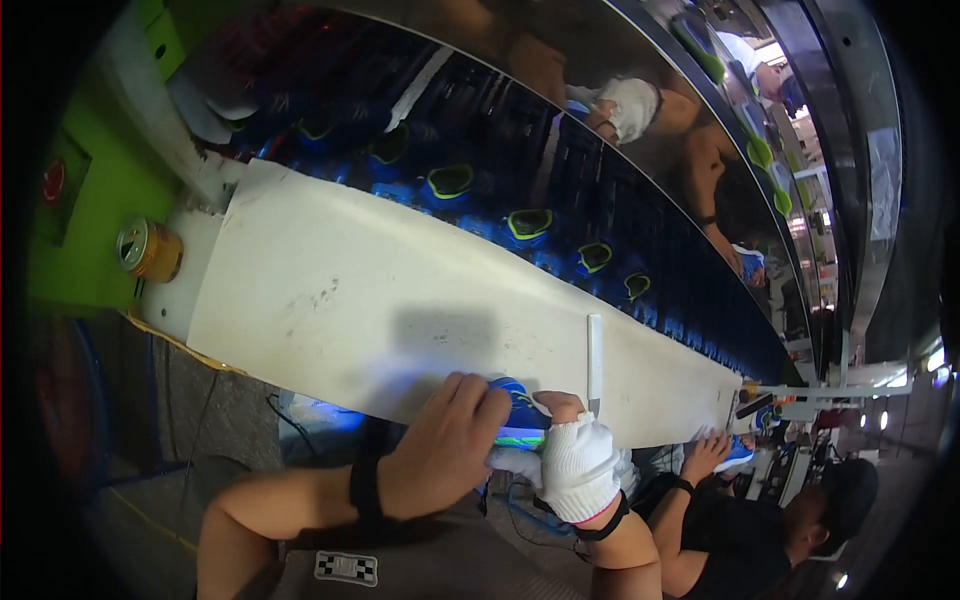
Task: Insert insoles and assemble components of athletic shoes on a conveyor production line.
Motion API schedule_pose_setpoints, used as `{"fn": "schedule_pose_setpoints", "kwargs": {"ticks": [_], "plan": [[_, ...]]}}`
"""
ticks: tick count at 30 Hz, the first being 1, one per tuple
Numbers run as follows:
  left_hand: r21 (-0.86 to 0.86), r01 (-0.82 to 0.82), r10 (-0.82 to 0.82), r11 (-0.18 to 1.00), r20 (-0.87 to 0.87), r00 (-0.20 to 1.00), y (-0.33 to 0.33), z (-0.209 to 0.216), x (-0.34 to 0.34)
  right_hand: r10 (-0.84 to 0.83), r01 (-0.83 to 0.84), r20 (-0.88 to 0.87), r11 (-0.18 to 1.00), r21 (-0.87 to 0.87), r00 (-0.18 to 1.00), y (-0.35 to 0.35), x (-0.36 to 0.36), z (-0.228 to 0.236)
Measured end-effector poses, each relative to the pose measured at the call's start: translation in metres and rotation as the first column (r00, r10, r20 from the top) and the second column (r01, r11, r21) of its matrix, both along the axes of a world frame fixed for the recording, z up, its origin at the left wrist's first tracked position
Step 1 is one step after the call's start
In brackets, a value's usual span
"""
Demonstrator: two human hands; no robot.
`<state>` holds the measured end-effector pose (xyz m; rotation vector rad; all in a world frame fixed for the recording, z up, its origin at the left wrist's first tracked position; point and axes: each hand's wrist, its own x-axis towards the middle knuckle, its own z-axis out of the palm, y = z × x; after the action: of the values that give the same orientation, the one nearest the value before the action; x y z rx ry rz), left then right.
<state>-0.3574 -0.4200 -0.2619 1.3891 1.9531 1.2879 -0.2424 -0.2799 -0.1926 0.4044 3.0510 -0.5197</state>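
Two hands meet on one blue shoe [524, 408] at the near edge of the white tabletop [290, 260], close to the person's body, likely because there both arms can work bent and near. The bare left hand [435, 438] curls over the shoe from its left, fingers pressed together against it, seemingly to steady it. The right hand [580, 462], in a white knit glove with the thumb bare, grips from the other side, glove fabric showing beneath the shoe, perhaps to bear its weight; the exact hold of its hidden fingers I cannot tell, nor whether the shoe touches the tabletop. A slim white stick [595, 360] lies just beyond the right thumb, within easy reach. Behind, shoes with green collars [529, 223] stand in a row, apparently spaced to be taken singly. A golden can [150, 251] sits far left, out of the way. A co-worker's hand [708, 455] touches another blue shoe [739, 453] at the right.
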Motion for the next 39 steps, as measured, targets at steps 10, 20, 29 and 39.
{"fn": "schedule_pose_setpoints", "kwargs": {"ticks": [10, 20, 29, 39], "plan": [[0.298, -0.005, -0.052, 0.955, 0.184, 0.982, 0.000, -0.026, 0.006, 0.070, -0.075, 0.162, 0.997, 0.025, 0.984, 0.013, -0.029, 0.012], [0.062, 0.022, -0.032, 0.998, 0.176, 0.984, 0.009, -0.047, -0.035, 0.165, -0.144, -0.175, 0.982, 0.126, 0.971, 0.015, -0.018, -0.030], [0.286, 0.075, -0.127, 0.955, 0.170, 0.977, -0.033, -0.024, -0.067, -0.596, 0.402, 0.182, 0.259, -0.878, 0.782, -0.028, 0.019, -0.125], [0.304, 0.084, -0.112, 0.949, 0.075, 0.991, -0.030, -0.044, -0.057, 0.066, -0.115, -0.325, 0.984, -0.135, 0.944, -0.004, -0.004, -0.099]]}}
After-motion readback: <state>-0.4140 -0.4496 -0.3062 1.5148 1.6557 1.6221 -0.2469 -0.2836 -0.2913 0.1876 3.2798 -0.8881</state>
